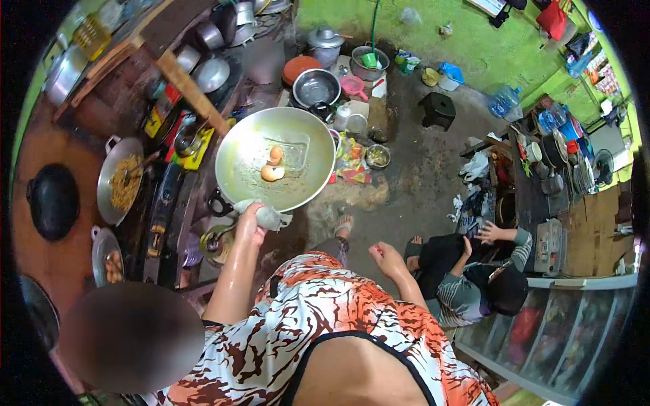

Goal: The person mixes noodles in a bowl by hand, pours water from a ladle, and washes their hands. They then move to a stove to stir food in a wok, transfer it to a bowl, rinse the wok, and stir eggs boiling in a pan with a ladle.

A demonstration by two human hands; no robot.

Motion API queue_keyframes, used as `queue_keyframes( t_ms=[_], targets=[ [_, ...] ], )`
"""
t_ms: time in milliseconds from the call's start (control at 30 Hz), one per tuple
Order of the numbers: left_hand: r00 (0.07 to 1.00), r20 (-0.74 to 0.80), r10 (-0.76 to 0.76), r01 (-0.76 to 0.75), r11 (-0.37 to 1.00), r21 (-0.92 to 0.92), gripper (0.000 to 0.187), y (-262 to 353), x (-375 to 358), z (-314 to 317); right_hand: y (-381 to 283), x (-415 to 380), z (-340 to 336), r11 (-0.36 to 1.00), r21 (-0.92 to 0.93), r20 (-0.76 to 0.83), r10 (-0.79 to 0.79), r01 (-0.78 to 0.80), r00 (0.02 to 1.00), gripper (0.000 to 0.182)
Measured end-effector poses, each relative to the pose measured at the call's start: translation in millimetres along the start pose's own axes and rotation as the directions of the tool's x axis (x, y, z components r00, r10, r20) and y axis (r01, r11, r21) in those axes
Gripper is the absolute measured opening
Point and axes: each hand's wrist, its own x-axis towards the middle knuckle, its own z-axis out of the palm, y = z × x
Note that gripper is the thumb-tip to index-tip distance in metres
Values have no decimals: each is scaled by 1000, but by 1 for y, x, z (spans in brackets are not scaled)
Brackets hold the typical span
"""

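A green wall [447, 40] runs along the top, from 12 to 2 o'clock. The dark floor [420, 169] spreads out below it. At 6 o'clock is the wearer's own top [352, 304], with red, white and brown marks. Another person [467, 291] sits at 4 o'clock with both hands up in front.

The big pan [315, 179] is at 10 to 11 o'clock from the middle. It is wide and pale inside, with some brown bits stuck on it. At 9 o'clock, near the edge, a smaller pan [105, 183] has yellow food [126, 186] in it. A dark bowl [317, 86] is at 12 o'clock, just past the big pan. A black stool [438, 109] is at 2 o'clock.

Inside the big pan, a clear box [296, 159] lies toward 2 o'clock.

The left hand [252, 222] is at the pan's 6 o'clock edge, squeezing a grey cloth [273, 218] against the rim. The right hand [388, 259] is at 4 to 5 o'clock from the middle, away from the pan, with its fingers curled in; I can't tell if anything is inside. Smallest are two brown shells [273, 174], close together near the big pan's middle. They look like eggshells.
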Motion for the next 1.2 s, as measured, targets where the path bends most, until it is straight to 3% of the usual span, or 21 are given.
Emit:
queue_keyframes(
  t_ms=[133,200,267,300,333,400,433,533,567,667,700,733,800,867,933,1000,1100,1133,1167,1200],
  targets=[
    [994,-7,-113,114,993,31,28,-36,75,79,41,38,-59,980,-129,124,167,-151,978,32],
    [976,66,-207,206,978,29,28,-54,115,112,57,54,-93,960,-180,33,225,-216,974,31],
    [968,54,-245,243,969,50,27,-71,146,147,89,77,-122,964,-62,-20,259,-260,966,29],
    [960,70,-273,269,962,54,27,-79,158,163,111,86,-132,993,-33,-154,109,-115,982,26],
    [950,91,-297,293,954,58,26,-84,171,181,105,93,-155,973,40,-147,231,-227,962,25],
    [944,66,-323,319,945,70,26,-93,190,220,74,106,-201,939,39,-201,343,-342,918,26],
    [940,50,-339,335,940,67,26,-100,198,238,89,116,-210,933,27,-242,354,-359,903,27],
    [929,98,-356,348,934,84,26,-121,222,279,131,142,-232,936,47,-207,350,-349,913,23],
    [930,93,-354,348,934,76,26,-129,231,291,137,151,-246,905,46,-108,426,-424,898,27],
    [939,66,-336,332,941,70,25,-161,252,328,173,184,-285,926,-42,-23,375,-375,927,25],
    [946,30,-323,318,941,121,24,-169,258,338,194,201,-300,913,74,41,400,-402,916,25],
    [952,-5,-307,303,938,169,24,-177,263,348,207,219,-317,915,66,43,395,-397,918,25],
    [955,6,-298,288,928,237,22,-193,264,369,226,259,-359,949,-54,-77,306,-311,949,27],
    [966,-95,-240,258,903,345,24,-199,243,404,218,309,-408,970,-106,-115,207,-219,972,29],
    [969,-97,-226,246,908,340,29,-209,237,442,211,368,-452,993,-108,-205,35,-58,978,30],
    [972,-76,-224,237,919,315,36,-216,230,476,176,420,-495,992,-93,-193,-99,82,976,27],
    [968,-51,-246,248,905,345,42,-226,225,536,131,489,-539,927,-181,-238,-365,328,900,24],
    [973,-42,-227,226,906,358,43,-231,226,554,132,517,-543,938,-208,-208,-318,276,925,24],
    [982,-21,-187,179,893,413,44,-233,226,577,123,534,-550,887,-319,-224,-413,334,883,27],
    [983,-21,-185,177,892,417,44,-233,228,598,118,549,-556,888,-316,-227,-413,334,882,27]
  ],
)
